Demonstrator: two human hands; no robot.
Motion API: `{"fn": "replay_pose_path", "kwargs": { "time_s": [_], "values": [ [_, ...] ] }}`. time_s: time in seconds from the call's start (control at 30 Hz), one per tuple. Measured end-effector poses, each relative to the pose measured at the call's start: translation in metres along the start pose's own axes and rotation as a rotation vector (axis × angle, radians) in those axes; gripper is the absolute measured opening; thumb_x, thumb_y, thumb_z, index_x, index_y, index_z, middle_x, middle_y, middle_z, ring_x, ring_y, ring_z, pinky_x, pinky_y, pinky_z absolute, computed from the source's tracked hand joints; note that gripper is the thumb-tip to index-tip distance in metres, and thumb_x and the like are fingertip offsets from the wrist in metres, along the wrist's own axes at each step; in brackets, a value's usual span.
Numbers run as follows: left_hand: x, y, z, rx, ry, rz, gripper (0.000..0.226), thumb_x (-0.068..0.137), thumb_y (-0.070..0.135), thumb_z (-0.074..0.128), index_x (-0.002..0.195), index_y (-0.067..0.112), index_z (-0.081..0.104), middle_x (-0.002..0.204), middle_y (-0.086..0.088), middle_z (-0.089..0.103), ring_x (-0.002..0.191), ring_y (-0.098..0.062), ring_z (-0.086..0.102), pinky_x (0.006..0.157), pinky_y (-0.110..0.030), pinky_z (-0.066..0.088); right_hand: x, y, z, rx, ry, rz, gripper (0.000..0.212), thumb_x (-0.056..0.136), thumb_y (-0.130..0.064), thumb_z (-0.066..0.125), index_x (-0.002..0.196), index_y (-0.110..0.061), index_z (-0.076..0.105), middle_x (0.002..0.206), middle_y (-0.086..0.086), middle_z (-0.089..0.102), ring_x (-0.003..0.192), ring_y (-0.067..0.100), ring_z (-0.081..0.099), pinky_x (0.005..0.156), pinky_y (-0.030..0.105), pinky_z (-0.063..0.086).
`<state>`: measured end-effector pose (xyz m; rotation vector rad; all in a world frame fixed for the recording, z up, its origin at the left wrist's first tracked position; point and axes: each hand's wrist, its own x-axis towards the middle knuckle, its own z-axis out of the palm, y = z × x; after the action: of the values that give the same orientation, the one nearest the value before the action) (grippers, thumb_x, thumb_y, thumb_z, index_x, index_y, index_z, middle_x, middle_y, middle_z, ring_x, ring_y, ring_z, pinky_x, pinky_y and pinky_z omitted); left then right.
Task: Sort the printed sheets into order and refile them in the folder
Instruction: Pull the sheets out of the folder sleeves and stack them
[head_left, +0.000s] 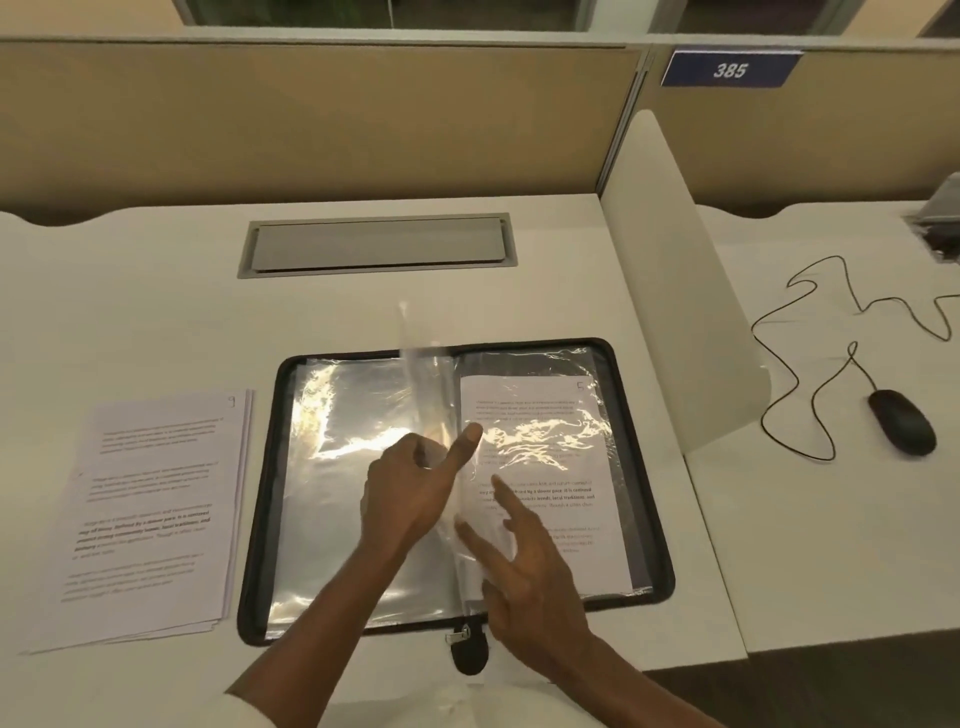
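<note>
zip folder (644, 467) open mid-counter (156, 291); left hand (415, 488) pinching upright clear sleeve (423, 384); right hand (524, 566) open, fingers spread over sheet 5 (550, 441); sheet stack (150, 509) near left edge.
</note>
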<state>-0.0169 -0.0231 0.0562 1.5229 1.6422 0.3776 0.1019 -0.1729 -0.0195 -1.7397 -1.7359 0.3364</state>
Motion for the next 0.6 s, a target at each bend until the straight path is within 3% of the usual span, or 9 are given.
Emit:
{"fn": "replay_pose_path", "kwargs": {
  "time_s": [0.07, 0.13, 0.2, 0.27, 0.37, 0.47, 0.6],
  "values": [
    [0.004, -0.001, -0.009, 0.075, 0.039, -0.02, 0.089, 0.064, 0.106, 0.046, 0.078, 0.022, 0.069, 0.072, 0.008, 0.071, 0.07, -0.012, 0.069, 0.072, -0.036, 0.057, 0.005, -0.007, 0.0, 0.005, -0.054, -0.097, 0.054, 0.107, -0.033, 0.055, 0.159, -0.039, 0.043, 0.172, 0.008, 0.028, 0.154, 0.029, 0.036, 0.111, 0.055, 0.051],
    [0.009, -0.01, -0.017, 0.079, 0.081, -0.073, 0.076, 0.067, 0.1, 0.052, 0.08, 0.028, 0.072, 0.074, 0.012, 0.073, 0.072, -0.012, 0.072, 0.078, -0.037, 0.059, 0.009, -0.012, -0.003, 0.037, -0.109, -0.17, 0.069, 0.098, -0.027, 0.07, 0.16, -0.037, 0.042, 0.173, 0.008, 0.025, 0.156, 0.028, 0.033, 0.116, 0.052, 0.046],
    [0.015, -0.02, -0.026, 0.01, 0.097, -0.126, 0.044, 0.077, 0.071, 0.066, 0.076, 0.028, 0.074, 0.071, 0.01, 0.076, 0.071, -0.017, 0.075, 0.083, -0.046, 0.062, 0.014, -0.019, -0.007, 0.087, -0.15, -0.218, 0.07, 0.096, -0.035, 0.073, 0.16, -0.031, 0.044, 0.173, 0.009, 0.025, 0.156, 0.026, 0.031, 0.117, 0.049, 0.043],
    [0.021, -0.033, -0.039, -0.045, 0.116, -0.172, 0.024, 0.075, 0.046, 0.066, 0.073, 0.024, 0.074, 0.068, 0.004, 0.077, 0.071, -0.023, 0.076, 0.082, -0.051, 0.063, 0.019, -0.025, -0.013, 0.176, -0.191, -0.231, 0.077, 0.096, -0.052, 0.073, 0.159, -0.021, 0.044, 0.173, 0.008, 0.025, 0.156, 0.024, 0.032, 0.117, 0.045, 0.043],
    [0.028, -0.051, -0.061, -0.033, 0.179, -0.243, 0.025, 0.074, 0.039, 0.069, 0.07, 0.014, 0.073, 0.066, 0.001, 0.076, 0.072, -0.024, 0.076, 0.08, -0.051, 0.063, 0.027, -0.024, -0.016, 0.253, -0.215, -0.145, 0.083, 0.094, -0.059, 0.073, 0.16, -0.019, 0.042, 0.173, -0.002, 0.025, 0.155, 0.016, 0.032, 0.117, 0.039, 0.045],
    [0.033, -0.067, -0.077, 0.055, 0.261, -0.321, 0.024, 0.082, 0.03, 0.076, 0.065, 0.013, 0.072, 0.064, -0.005, 0.072, 0.07, -0.03, 0.073, 0.076, -0.048, 0.062, 0.038, -0.003, -0.012, 0.216, -0.149, -0.004, 0.069, 0.102, -0.056, 0.063, 0.159, -0.025, 0.041, 0.171, -0.009, 0.027, 0.154, 0.011, 0.032, 0.111, 0.046, 0.052],
    [0.037, -0.079, -0.082, 0.185, 0.284, -0.379, 0.02, 0.086, 0.03, 0.076, 0.088, 0.01, 0.073, 0.082, -0.01, 0.072, 0.079, -0.032, 0.069, 0.079, -0.047, 0.059, 0.058, 0.045, -0.011, 0.068, -0.05, 0.178, 0.066, 0.103, -0.059, 0.056, 0.16, -0.032, 0.036, 0.169, -0.009, 0.029, 0.154, 0.007, 0.028, 0.118, 0.042, 0.043]
  ]
}}
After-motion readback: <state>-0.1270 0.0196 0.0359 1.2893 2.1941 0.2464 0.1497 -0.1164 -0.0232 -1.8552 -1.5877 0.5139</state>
